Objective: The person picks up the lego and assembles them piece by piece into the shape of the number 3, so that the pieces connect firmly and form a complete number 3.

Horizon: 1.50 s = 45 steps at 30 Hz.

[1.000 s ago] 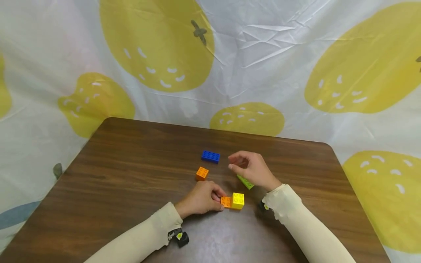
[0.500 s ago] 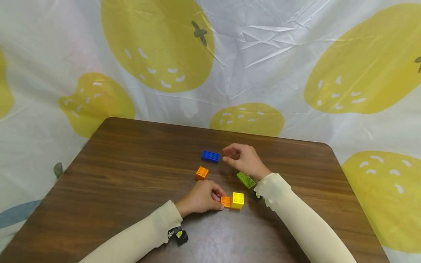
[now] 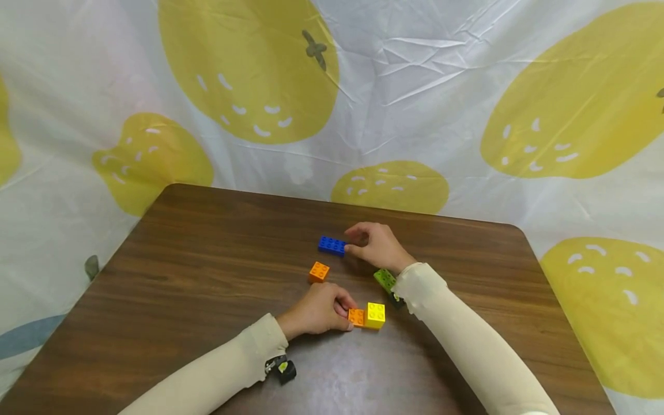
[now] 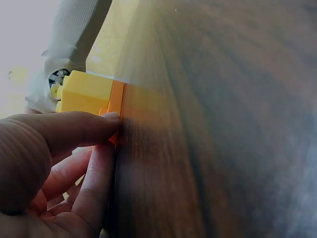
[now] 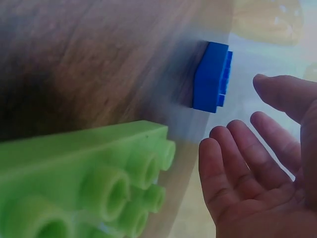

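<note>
My left hand (image 3: 319, 310) pinches the left end of a flat orange building brick (image 3: 355, 317) between thumb and fingers. A yellow brick (image 3: 376, 315) is stacked on that orange brick's right half, as the left wrist view shows from the side. My right hand (image 3: 380, 248) has its thumb and fingers spread around nothing, right at the right end of a blue brick (image 3: 332, 245). In the right wrist view the blue brick (image 5: 212, 78) lies on the table beyond the fingertips (image 5: 210, 148). Below the right wrist is a light green brick (image 3: 385, 279), partly covered by the sleeve and wrist camera.
A separate orange brick (image 3: 319, 271) stands on the brown wooden table (image 3: 233, 248), between the blue brick and my left hand. Behind the table's far edge hangs a white curtain (image 3: 259, 173) with yellow fruit prints.
My right hand has moved left and away from me, off the green brick and up to the blue brick. The left hand and its bricks have stayed in place.
</note>
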{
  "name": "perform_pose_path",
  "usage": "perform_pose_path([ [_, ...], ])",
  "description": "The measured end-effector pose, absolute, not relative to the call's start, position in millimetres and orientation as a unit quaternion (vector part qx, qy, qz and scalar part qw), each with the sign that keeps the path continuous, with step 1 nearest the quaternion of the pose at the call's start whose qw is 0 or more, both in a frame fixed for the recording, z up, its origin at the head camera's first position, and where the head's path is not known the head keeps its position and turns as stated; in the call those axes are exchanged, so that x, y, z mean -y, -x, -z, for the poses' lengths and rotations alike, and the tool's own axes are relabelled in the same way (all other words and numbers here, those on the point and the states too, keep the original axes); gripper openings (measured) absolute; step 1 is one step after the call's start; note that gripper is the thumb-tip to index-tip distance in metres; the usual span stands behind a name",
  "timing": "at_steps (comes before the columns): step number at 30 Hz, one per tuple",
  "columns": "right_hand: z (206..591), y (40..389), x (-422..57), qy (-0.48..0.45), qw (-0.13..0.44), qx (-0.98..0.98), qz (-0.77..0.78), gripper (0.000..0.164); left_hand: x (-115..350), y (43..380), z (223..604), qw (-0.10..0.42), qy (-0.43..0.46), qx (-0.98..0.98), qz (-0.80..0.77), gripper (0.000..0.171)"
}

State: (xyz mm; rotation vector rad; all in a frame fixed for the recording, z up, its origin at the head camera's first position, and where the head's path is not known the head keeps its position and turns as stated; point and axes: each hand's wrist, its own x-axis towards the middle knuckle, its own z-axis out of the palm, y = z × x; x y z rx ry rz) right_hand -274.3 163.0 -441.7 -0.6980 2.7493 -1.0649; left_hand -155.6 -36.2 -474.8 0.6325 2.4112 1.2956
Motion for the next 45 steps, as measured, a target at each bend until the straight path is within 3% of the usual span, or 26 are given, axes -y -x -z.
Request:
perform_pose_path([
  [45,454,284,-151,0.239,0.084,-0.923,0.291,0.038,36,149,471,0.173,-0.229,-0.840,-0.461,0.029],
])
